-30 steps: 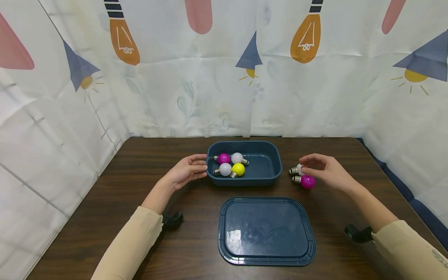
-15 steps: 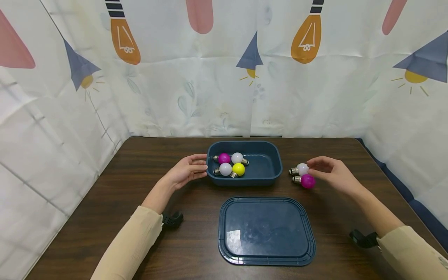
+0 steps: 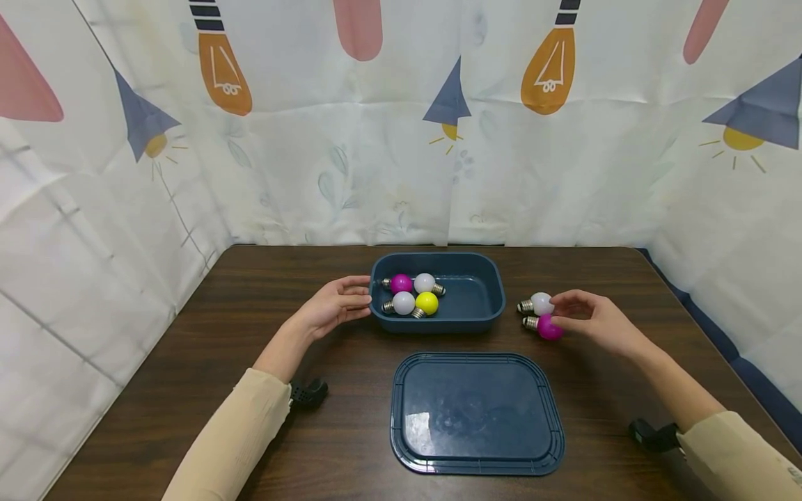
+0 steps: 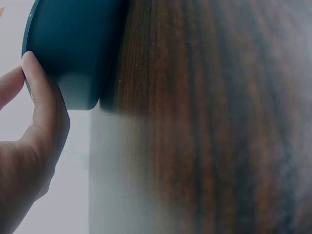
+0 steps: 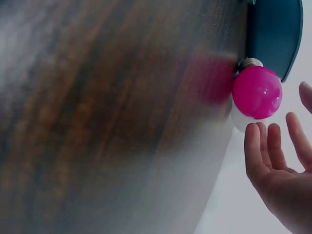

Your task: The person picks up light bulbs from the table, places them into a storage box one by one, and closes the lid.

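With fingers parted, the right hand [image 3: 596, 321] is just beside the round magenta bulb [image 3: 550, 328], toward the wood-grain desk's [image 3: 351, 445] right edge. The left hand's [image 3: 331, 306] relaxed fingers touch the navy plastic box [image 3: 438, 325]. The marking [image 3: 795, 475] on the beige sleeve [image 3: 733, 456] is illegible.

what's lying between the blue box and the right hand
A white bulb and a magenta bulb lie side by side on the table between the blue box and the right hand, with bare table between bulbs and box; the head view shows this.

Dk brown wood-grain table [image 3: 351, 431]; wht curtain [image 3: 388, 163] behind w/ orange bulb prints [image 3: 548, 69].
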Demonstrator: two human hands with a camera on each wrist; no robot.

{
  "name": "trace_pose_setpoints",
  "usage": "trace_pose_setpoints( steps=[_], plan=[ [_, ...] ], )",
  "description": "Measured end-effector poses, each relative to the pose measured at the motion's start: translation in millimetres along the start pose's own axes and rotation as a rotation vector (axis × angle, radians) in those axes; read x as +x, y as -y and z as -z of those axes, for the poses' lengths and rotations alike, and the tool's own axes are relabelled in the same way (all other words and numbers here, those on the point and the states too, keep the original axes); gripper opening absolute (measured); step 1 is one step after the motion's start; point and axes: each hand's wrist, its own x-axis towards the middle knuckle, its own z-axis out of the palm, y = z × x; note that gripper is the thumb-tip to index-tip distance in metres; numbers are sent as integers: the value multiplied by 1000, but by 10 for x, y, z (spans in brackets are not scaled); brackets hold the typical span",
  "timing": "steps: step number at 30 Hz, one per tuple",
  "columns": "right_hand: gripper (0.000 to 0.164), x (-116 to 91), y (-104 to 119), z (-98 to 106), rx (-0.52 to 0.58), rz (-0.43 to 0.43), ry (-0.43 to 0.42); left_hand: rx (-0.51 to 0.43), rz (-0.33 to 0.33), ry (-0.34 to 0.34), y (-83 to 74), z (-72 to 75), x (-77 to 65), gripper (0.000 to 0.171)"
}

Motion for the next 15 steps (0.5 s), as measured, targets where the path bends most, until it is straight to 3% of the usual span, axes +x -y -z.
trace_pose_setpoints(
  steps=[15],
  plan=[
    [44,-1,-51,-48,-28,20,48,-3,0,-1,-1,-4,-4,57]
  ],
)
